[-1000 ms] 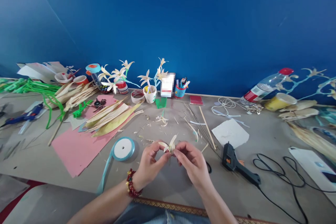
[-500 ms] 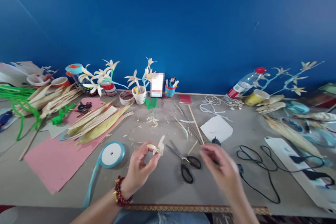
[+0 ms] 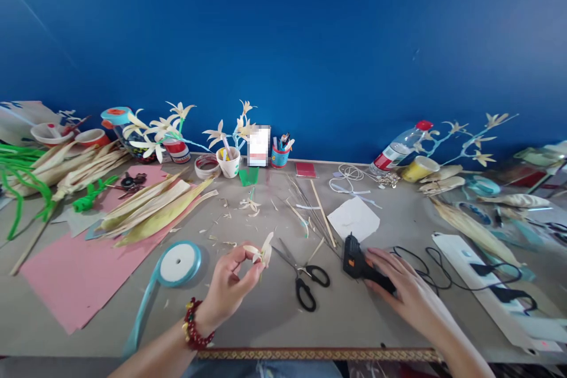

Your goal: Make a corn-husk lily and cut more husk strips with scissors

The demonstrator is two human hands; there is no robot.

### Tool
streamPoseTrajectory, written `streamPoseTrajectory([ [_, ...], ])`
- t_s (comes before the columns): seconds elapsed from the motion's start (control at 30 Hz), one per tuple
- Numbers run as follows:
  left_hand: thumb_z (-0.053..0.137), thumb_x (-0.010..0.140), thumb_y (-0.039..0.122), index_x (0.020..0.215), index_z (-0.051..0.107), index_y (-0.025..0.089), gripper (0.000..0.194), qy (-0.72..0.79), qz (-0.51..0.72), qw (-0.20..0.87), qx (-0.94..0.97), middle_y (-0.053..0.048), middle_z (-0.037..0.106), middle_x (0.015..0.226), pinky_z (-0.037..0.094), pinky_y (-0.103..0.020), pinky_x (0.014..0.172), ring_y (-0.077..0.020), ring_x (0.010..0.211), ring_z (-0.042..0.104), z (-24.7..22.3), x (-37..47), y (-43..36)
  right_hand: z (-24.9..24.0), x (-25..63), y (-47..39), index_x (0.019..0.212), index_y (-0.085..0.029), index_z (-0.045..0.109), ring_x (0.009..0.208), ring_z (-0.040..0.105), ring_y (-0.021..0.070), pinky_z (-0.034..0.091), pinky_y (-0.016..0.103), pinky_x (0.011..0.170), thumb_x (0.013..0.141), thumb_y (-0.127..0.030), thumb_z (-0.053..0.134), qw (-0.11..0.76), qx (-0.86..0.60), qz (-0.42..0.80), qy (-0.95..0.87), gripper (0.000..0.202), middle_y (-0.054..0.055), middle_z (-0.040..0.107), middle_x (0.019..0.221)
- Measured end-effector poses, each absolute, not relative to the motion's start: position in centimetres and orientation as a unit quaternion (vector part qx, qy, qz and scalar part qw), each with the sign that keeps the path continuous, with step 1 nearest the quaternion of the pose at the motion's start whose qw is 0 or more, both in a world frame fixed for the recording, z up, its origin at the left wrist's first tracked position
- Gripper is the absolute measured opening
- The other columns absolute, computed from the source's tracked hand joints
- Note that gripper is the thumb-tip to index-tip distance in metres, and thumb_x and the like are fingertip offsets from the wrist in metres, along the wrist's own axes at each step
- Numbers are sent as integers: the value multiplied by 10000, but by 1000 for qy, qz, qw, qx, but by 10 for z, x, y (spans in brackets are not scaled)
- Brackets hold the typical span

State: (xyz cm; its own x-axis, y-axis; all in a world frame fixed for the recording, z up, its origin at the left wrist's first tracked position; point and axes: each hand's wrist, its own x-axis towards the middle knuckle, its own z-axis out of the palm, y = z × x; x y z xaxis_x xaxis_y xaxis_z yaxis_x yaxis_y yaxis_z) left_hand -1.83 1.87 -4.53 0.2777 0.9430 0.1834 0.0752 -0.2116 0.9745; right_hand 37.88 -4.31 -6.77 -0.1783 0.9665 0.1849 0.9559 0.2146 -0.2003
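Note:
My left hand (image 3: 237, 280) pinches a small cream flower (image 3: 262, 253), its pale petals pointing up, between thumb and fingertips. At the right, a black hot glue gun (image 3: 354, 260) lies on the table with its nozzle toward the wall. My right hand (image 3: 401, 283) has its fingers and thumb around the gun's handle. Between the two hands lie scissors (image 3: 301, 274) with black handles, blades spread a little. A roll of light blue ribbon (image 3: 178, 264) lies left of my left hand, its loose end trailing toward the table's front edge.
Dried husks (image 3: 155, 212) lie on pink paper (image 3: 75, 283) at the left. Thin sticks (image 3: 323, 212) and a white paper piece (image 3: 353, 218) are in the middle. A power strip (image 3: 478, 283) with black cables stands right. Along the wall are a tilted bottle (image 3: 398, 144) and a cup (image 3: 228, 162).
My right hand has moved right and come down onto the glue gun, which now shows clearly. My left hand still holds the flower. The view has shifted slightly to the right.

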Motion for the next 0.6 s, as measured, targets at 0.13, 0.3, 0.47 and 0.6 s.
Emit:
streamPoseTrajectory([
  [0.13, 576, 909, 233, 780, 606, 171, 147, 402, 450, 483, 634, -52, 650, 824, 487, -267, 716, -164, 750, 612, -46, -18, 19, -64, 381, -36, 1098, -232, 669, 1106, 639, 309, 519, 475, 953, 861, -375, 601, 145, -617, 24, -773, 285, 134, 653, 1250],
  [0.3, 583, 896, 235, 768, 600, 172, 144, 402, 465, 484, 623, -52, 651, 799, 501, -278, 731, -171, 755, 627, -47, -18, 20, -67, 381, -32, 857, -236, 604, 1169, 598, 345, 509, 501, 930, 785, -350, 626, 148, -631, 48, -760, 137, 157, 594, 1347],
  [0.47, 584, 886, 218, 758, 594, 173, 136, 400, 469, 477, 626, -50, 657, 790, 498, -277, 719, -170, 749, 625, -45, -17, 20, -74, 395, -27, 962, -232, 620, 1123, 643, 357, 510, 514, 923, 800, -384, 619, 189, -626, 82, -752, 222, 177, 654, 1289],
  [0.6, 584, 878, 201, 746, 588, 172, 136, 392, 476, 483, 622, -44, 650, 780, 487, -267, 719, -167, 753, 621, -42, -16, 19, -75, 406, -26, 1066, -238, 624, 1003, 684, 326, 542, 461, 881, 817, -440, 624, 278, -647, 102, -702, 320, 137, 716, 1097],
])
